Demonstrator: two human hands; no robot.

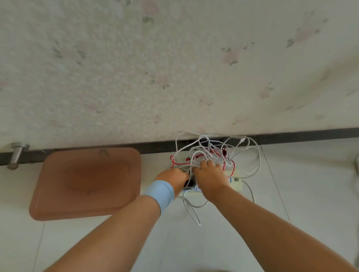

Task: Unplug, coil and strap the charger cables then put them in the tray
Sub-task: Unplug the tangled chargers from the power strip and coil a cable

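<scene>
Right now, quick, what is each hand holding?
Left hand: grips a black plug on the power strip.
Right hand: fingers buried in the cables; grip cannot be told.

Cables (209, 152): white and red, tangled heap on the floor by the wall.
Tray (87, 182): reddish-brown, square, flat, just left.
</scene>
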